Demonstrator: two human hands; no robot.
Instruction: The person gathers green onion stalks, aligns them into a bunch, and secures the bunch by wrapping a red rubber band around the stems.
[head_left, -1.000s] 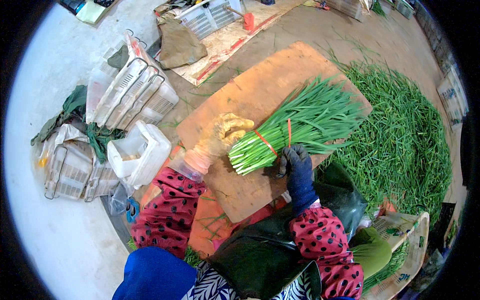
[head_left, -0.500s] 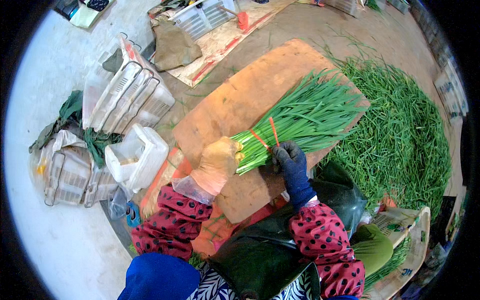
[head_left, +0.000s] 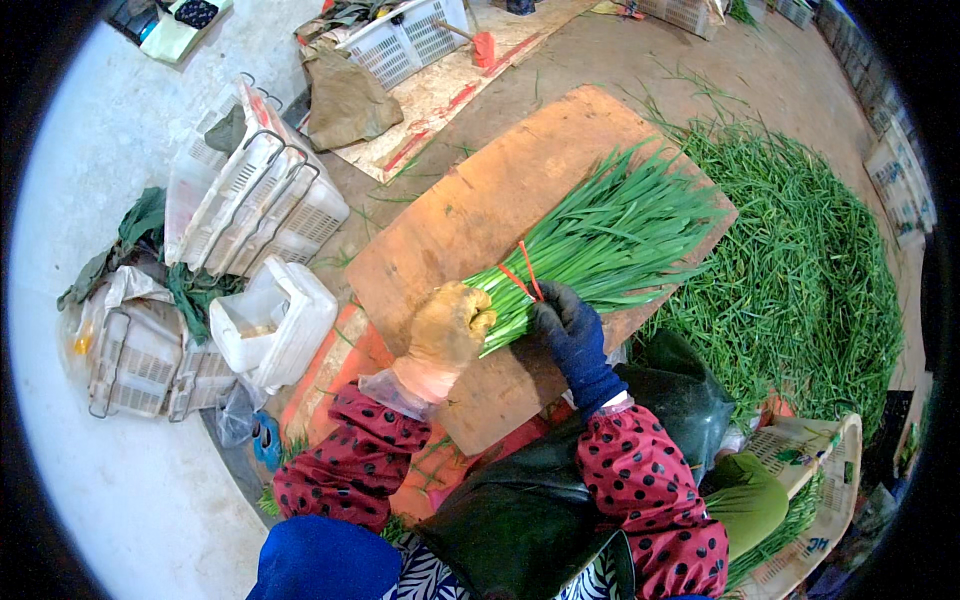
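A bunch of garlic chives (head_left: 610,230) lies slantwise on the brown board (head_left: 470,200), its leaf tips toward the upper right. My left hand (head_left: 447,325), in a yellowish glove with clear plastic at the wrist, is closed around the pale stem ends. A thin red tie (head_left: 516,281) crosses the stems, and one end of it sticks up. My right hand (head_left: 570,325), in a dark blue glove, pinches the tie at the near side of the bunch. Its fingertips are partly hidden from above.
A large heap of loose chives (head_left: 800,270) lies right of the board. Stacked white plastic crates (head_left: 265,200) and a white container (head_left: 275,320) stand at the left. A beige crate (head_left: 820,510) is at the lower right, and another crate (head_left: 405,45) stands at the back.
My left hand has shifted slightly right and wraps more of the stem ends. My right hand has drawn a little left, with the tie's raised end now farther left.
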